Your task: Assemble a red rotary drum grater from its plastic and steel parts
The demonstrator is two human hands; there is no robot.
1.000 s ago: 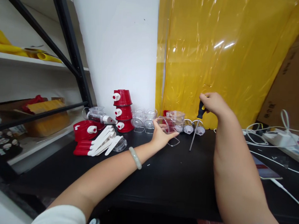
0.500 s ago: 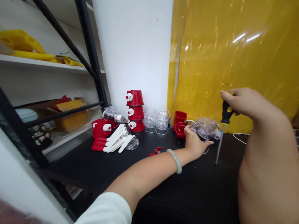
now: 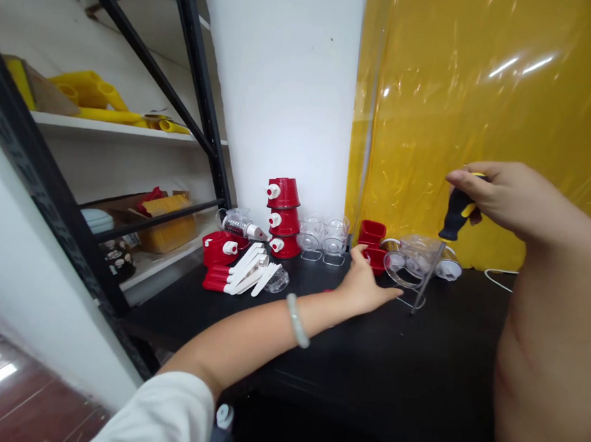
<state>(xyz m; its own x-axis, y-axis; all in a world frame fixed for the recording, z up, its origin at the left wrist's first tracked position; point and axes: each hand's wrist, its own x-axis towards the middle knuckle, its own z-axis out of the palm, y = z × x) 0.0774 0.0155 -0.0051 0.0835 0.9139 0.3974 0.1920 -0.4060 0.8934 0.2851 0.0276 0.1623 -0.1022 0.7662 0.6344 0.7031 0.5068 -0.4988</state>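
My right hand [image 3: 507, 197] is closed round the black-and-yellow handle of a screwdriver [image 3: 453, 217], whose thin metal shaft slants down to the black tabletop [image 3: 416, 375]. My left hand [image 3: 364, 285], with a pale bangle on its wrist, reaches over the table. Its fingers are spread beside a clear plastic housing [image 3: 413, 265] and touch its near edge without gripping it. Small red plastic tubs [image 3: 371, 242] stand just behind that hand.
A stack of red cups with white knobs [image 3: 282, 217], clear plastic cups [image 3: 322, 236] and a pile of red-and-white handles [image 3: 236, 277] lie at the table's back left. A black metal shelf rack [image 3: 194, 75] holds yellow parts on the left. Yellow plastic sheeting [image 3: 483, 92] hangs behind.
The view has swung left, so everything shifted right in frame. My left hand let go of the clear housing and now rests open beside it. The screwdriver now leans at a slant.
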